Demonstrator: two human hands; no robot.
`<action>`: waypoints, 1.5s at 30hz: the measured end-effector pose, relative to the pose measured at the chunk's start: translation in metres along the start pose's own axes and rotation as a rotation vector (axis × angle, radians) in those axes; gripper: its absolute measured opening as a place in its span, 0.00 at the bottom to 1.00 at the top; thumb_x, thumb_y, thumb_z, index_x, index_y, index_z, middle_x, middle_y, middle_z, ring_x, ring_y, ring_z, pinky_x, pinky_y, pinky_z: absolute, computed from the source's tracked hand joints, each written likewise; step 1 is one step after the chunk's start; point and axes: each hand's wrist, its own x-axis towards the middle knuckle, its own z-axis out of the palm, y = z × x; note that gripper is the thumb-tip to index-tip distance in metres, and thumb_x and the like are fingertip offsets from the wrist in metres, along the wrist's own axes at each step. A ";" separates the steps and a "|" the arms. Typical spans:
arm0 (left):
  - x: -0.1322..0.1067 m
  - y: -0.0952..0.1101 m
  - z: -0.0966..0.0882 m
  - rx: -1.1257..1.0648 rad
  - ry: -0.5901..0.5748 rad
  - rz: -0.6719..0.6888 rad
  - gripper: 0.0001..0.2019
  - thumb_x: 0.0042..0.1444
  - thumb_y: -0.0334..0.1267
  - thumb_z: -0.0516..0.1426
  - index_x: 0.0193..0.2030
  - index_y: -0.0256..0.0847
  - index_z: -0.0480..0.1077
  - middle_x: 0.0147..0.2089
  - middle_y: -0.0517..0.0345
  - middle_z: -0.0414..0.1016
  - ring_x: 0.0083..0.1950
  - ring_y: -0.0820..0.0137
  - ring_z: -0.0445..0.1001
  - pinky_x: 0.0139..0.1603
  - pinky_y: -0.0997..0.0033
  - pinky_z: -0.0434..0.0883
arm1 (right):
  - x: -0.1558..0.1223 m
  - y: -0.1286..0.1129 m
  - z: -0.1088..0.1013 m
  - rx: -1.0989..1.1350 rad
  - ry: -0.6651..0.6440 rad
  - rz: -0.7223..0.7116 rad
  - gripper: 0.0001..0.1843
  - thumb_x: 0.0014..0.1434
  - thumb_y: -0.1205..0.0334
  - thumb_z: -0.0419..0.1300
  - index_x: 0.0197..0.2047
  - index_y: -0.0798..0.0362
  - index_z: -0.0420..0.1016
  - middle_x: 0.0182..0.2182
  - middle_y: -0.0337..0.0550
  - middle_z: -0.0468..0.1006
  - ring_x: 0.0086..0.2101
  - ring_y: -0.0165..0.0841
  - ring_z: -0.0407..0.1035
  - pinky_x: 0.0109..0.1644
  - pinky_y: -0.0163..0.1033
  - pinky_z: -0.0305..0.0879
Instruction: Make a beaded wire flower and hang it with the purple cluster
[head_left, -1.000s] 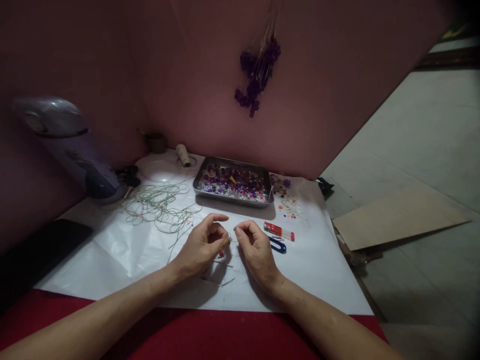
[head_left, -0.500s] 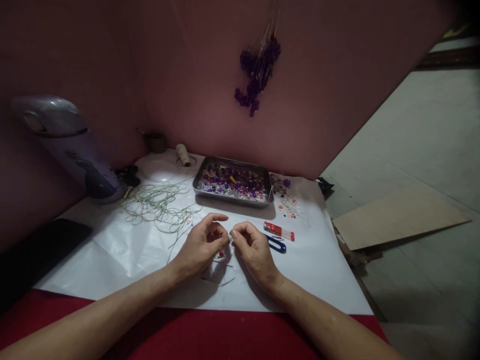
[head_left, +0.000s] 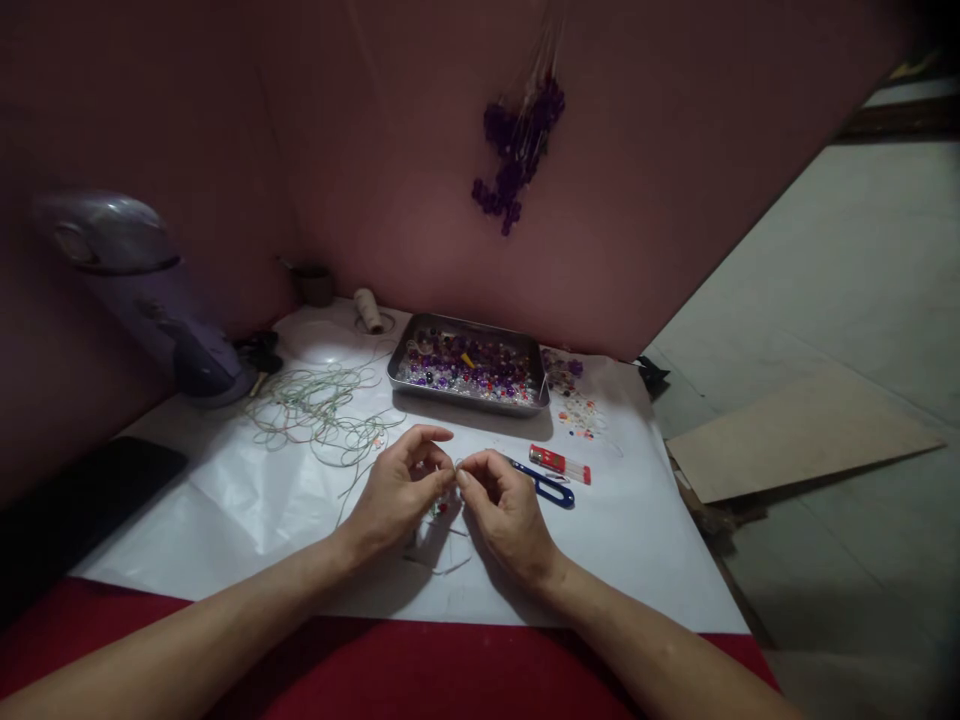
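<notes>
Leftward since a second ago, the right hand has closed in on the left hand; their fingertips meet, though I can't tell what they grip. Beyond sits a metal bead tray; to the right, blue-handled scissors and a red lighter; below the left fingertips, a red bead.

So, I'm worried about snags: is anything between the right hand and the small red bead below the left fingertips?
Nothing visible stands between the right hand and the red bead; the blue-handled scissors lie beyond that hand.
</notes>
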 end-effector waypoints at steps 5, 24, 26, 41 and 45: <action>-0.001 0.003 0.002 0.047 -0.006 -0.001 0.16 0.51 0.33 0.60 0.47 0.38 0.65 0.30 0.63 0.70 0.29 0.74 0.68 0.29 0.74 0.66 | 0.000 0.000 0.000 -0.010 0.008 0.012 0.07 0.60 0.62 0.54 0.30 0.53 0.66 0.24 0.36 0.66 0.25 0.28 0.60 0.29 0.34 0.58; 0.004 0.004 0.000 -0.057 0.153 -0.025 0.17 0.46 0.33 0.63 0.43 0.38 0.66 0.26 0.65 0.70 0.26 0.74 0.69 0.30 0.73 0.67 | -0.001 -0.003 -0.001 -0.175 0.020 -0.076 0.09 0.61 0.65 0.55 0.28 0.52 0.67 0.26 0.39 0.69 0.27 0.31 0.63 0.31 0.36 0.58; 0.003 0.004 0.000 -0.051 0.160 -0.032 0.17 0.46 0.33 0.63 0.43 0.38 0.66 0.26 0.65 0.70 0.27 0.74 0.69 0.31 0.73 0.67 | -0.001 -0.003 -0.001 -0.201 0.015 -0.085 0.10 0.61 0.64 0.56 0.27 0.52 0.67 0.25 0.39 0.68 0.27 0.31 0.62 0.31 0.36 0.57; -0.001 0.004 0.002 0.050 0.027 -0.059 0.14 0.49 0.36 0.62 0.42 0.38 0.67 0.29 0.61 0.72 0.30 0.72 0.69 0.31 0.72 0.65 | 0.002 0.002 -0.001 -0.068 0.073 -0.088 0.05 0.61 0.67 0.54 0.33 0.52 0.68 0.32 0.40 0.68 0.32 0.32 0.64 0.35 0.36 0.61; -0.002 0.007 0.004 0.058 0.017 -0.062 0.13 0.48 0.36 0.62 0.41 0.39 0.68 0.29 0.60 0.71 0.30 0.71 0.69 0.30 0.72 0.65 | 0.002 0.002 -0.002 -0.069 0.060 -0.060 0.06 0.61 0.65 0.54 0.32 0.52 0.69 0.31 0.41 0.69 0.31 0.32 0.64 0.34 0.36 0.61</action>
